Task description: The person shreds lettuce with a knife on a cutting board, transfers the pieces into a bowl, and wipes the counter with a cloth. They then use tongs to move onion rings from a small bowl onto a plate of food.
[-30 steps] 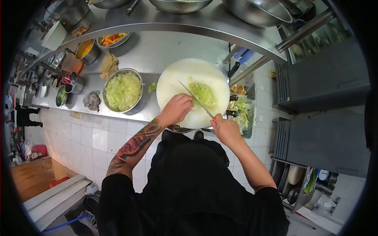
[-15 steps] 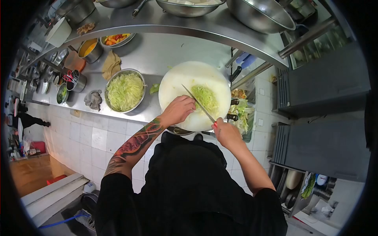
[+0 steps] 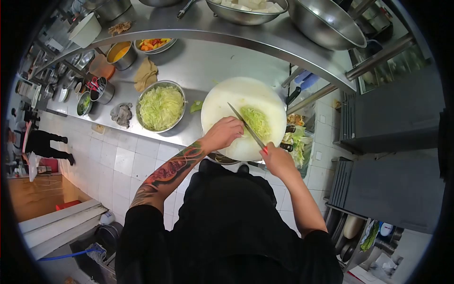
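A kitchen knife (image 3: pixel 247 127) with a red handle is gripped in my right hand (image 3: pixel 278 160). Its blade slants across a round white cutting board (image 3: pixel 217 105), tip pointing away and to the left. Shredded pale green cabbage (image 3: pixel 256 122) lies in a pile against the blade's right side. My left hand (image 3: pixel 223 134) rests on the board left of the blade, fingers curled together close to it; whatever is beneath them is hidden. Left of the board, a steel bowl (image 3: pixel 137 115) holds a heap of similar shreds (image 3: pixel 161 108). A green leaf piece (image 3: pixel 196 106) lies between bowl and board.
A second knife's black handle (image 3: pixel 293 95) sticks out beyond the board. Leafy scraps (image 3: pixel 298 146) fill a bin at the right. A steel shelf (image 3: pixel 203 31) carrying bowls overhangs the counter. Cloths (image 3: pixel 145 75) and pots (image 3: pixel 122 56) stand left. Another person (image 3: pixel 45 143) is at far left.
The whole view has shifted, so the counter appears farther right and slightly lower. Both hands stay at the board with the knife. More of the person at far left now shows.
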